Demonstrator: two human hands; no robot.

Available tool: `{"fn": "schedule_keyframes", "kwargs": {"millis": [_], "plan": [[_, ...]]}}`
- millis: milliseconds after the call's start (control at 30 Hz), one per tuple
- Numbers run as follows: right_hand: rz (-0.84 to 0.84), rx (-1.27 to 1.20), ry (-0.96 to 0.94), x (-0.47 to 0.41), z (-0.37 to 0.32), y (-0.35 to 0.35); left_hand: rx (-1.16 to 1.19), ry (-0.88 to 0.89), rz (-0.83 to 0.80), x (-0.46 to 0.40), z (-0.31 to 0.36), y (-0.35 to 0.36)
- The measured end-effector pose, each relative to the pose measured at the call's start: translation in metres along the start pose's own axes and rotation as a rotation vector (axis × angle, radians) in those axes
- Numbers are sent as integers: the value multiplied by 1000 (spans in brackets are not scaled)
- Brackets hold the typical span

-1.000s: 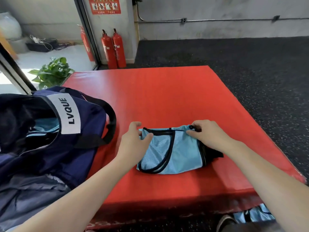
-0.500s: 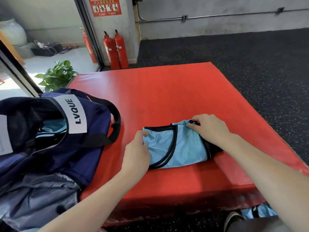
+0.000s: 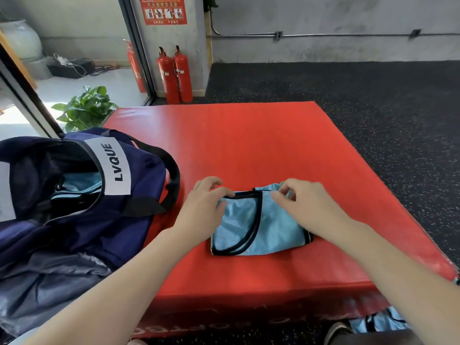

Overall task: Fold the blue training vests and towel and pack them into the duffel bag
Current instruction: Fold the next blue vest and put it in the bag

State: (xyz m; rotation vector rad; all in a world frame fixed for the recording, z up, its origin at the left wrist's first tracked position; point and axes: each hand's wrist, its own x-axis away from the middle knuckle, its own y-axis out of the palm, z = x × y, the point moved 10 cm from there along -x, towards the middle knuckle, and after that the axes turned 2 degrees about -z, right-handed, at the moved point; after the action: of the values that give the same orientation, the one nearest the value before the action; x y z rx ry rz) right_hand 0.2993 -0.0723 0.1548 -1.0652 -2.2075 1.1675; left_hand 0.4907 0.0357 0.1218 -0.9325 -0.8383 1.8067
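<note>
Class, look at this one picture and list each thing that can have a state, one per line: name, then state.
folded blue vest: folded small, flat on the red mat.
duffel bag: open, light blue fabric inside.
left hand: fingers curled over the vest's left end.
right hand: pinching the vest's top edge.
blue fabric on the floor: lying loose, not packed.

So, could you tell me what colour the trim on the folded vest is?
Black trim on the light blue vest, clearest in the head view.

left hand (image 3: 202,211): bare, no glove, ring or watch | right hand (image 3: 305,207): bare likewise | forearms: uncovered, no sleeves in view | shoe (image 3: 336,332): dark, at bottom edge
</note>
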Motion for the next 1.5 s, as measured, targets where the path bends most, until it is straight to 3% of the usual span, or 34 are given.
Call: {"fn": "schedule_keyframes", "kwargs": {"millis": [100,200,333,500,700,900,1233,1500], "plan": [[-255,-3,-8,23,-12,49,-41,-8,-131,-5,-8,21],[-369,74,2,30,-4,71,-35,-30,-158,-5,-15,25],[-233,356,37,12,21,51,-110,-55,-147,-4,-13,20],[-121,404,-21,-8,44,27,-28,29,-241,11,12,29],[-161,204,-255,1,21,41,-3,90,-212,18,25,25],[-209,250,-394,13,2,60,-40,234,-203,16,35,26],[-200,200,-432,12,-6,62,-19,173,-278,17,32,33],[-193,42,-350,8,0,52,-8,221,-144,17,38,25]]}}
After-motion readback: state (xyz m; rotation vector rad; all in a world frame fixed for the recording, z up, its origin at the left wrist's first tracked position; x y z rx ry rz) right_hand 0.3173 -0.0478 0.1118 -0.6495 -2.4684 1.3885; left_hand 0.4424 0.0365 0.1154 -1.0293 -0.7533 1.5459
